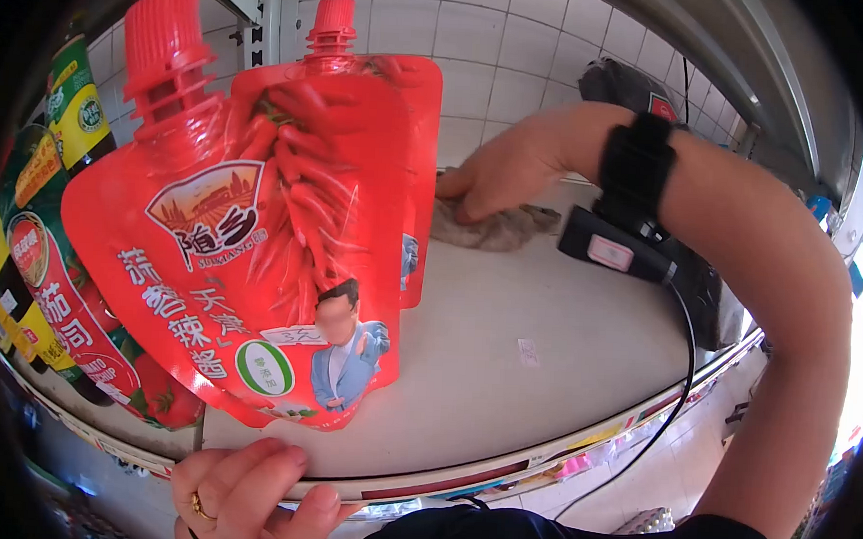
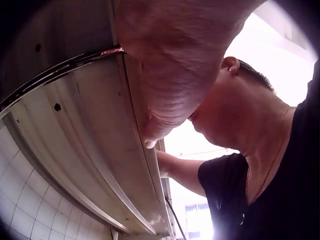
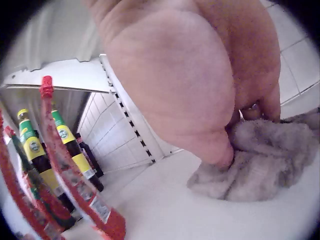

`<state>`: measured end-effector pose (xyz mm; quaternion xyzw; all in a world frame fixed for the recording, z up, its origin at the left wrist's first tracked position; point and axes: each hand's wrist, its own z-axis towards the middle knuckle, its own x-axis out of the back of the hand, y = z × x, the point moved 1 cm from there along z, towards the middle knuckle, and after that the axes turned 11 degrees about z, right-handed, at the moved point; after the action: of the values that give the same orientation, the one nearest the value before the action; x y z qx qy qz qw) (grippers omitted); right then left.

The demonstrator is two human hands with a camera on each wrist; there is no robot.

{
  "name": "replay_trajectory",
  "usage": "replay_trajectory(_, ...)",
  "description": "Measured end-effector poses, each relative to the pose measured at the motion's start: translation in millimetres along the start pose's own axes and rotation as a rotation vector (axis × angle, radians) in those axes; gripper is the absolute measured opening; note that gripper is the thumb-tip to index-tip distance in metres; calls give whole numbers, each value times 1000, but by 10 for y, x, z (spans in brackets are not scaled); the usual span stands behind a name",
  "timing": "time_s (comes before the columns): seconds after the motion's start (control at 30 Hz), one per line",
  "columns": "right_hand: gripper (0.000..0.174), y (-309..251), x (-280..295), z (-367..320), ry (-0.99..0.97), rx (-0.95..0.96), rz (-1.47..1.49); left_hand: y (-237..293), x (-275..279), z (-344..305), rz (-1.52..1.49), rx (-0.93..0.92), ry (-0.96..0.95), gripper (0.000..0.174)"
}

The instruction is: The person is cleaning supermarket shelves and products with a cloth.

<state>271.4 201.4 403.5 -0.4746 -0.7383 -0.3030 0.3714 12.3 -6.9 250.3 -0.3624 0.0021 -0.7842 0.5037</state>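
A grey-brown cloth [image 1: 496, 226] lies bunched on the white shelf [image 1: 545, 323], towards the back wall. My right hand [image 1: 513, 162] reaches over the shelf and grips the cloth from above; the right wrist view shows thumb and fingers pressed into its folds [image 3: 255, 160]. At the shelf's front edge, my left hand [image 1: 248, 493] holds on with curled fingers, a ring on one of them. The left wrist view looks up past this hand [image 2: 175, 65] at the shelf's metal underside [image 2: 85, 125]. Just beyond the left hand stand red spouted chilli sauce pouches [image 1: 251, 213].
Ketchup pouches [image 1: 55, 301] and yellow-labelled bottles [image 1: 82, 110] crowd the left side. A dark package [image 1: 622, 85] sits at the back right, near the tiled wall [image 1: 499, 41]. From the right wrist camera [image 1: 611, 248], a black cable [image 1: 681, 396] hangs past the shelf's front edge.
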Motion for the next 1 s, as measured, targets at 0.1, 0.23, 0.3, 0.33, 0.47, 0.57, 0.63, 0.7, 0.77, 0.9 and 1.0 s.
replay_trajectory(0.1, 63, 56, 18, 147, -16, 8, 105, 12, 2, 18, -19, 39, -9, 44)
replay_trajectory(0.23, 56, -242, -92, -343, -137, 31, 121, 3, -12, 36, -27, 30, 4, 43)
replay_trajectory(0.3, 53, -303, -201, -625, -159, 291, 53, 15, -20, 30, 8, 16, 20, 41)
replay_trajectory(0.33, 53, -341, -236, -739, -162, 292, 53, 12, 4, 27, 6, 17, 18, 41)
replay_trajectory(0.47, 51, -382, -225, -802, -93, 238, 5, 26, 13, 39, -3, 17, 25, 39)
replay_trajectory(0.57, 53, -282, -170, -484, -32, 221, 48, 45, 42, 44, -22, 39, 10, 38)
replay_trajectory(0.63, 55, -171, -101, -159, 54, 224, 77, 56, 40, 44, -39, 55, 4, 38)
replay_trajectory(0.7, 59, -172, 29, 97, 39, 133, 92, 60, 20, 28, -50, 62, 6, 40)
replay_trajectory(0.77, 59, -135, 27, 122, 47, 145, 71, 65, 52, 48, -33, 51, -13, 40)
replay_trajectory(0.9, 59, -135, 4, 89, 70, 200, 1, 44, 1, 53, -29, 48, 3, 40)
replay_trajectory(1.0, 60, -150, -26, 32, 75, 250, -38, 44, 12, 77, -22, 40, -4, 40)
